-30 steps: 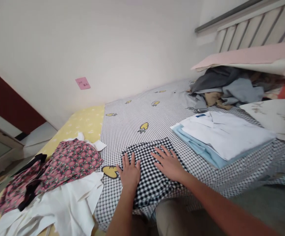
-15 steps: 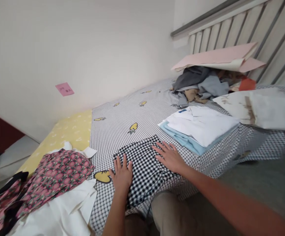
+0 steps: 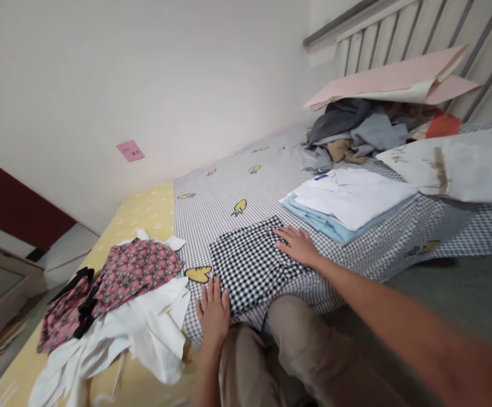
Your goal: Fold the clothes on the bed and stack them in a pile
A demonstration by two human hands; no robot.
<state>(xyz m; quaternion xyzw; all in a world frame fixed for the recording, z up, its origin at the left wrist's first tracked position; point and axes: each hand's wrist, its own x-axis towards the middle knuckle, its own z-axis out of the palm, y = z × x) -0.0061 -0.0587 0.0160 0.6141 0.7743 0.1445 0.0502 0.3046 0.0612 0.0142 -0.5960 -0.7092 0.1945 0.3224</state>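
**Two flat palms on checked cloth**

Head view: the left hand (image 3: 212, 311) lies open, fingers spread, at the near edge of the black-and-white checked garment (image 3: 249, 263) on the bed (image 3: 212, 198). The right hand (image 3: 299, 246) presses flat on its far corner, gripping nothing, just beside the folded white shirt (image 3: 349, 198). A floral garment (image 3: 133, 268) lies further left.

Both forearms are bare (no sleeves, watch or rings visible); the legs wear khaki-beige trousers (image 3: 271, 350).

bed (image 3: 229, 192) | checked cloth (image 3: 249, 263) | folded shirts (image 3: 347, 203) | floral garment (image 3: 135, 268) | clothes heap (image 3: 356, 133)
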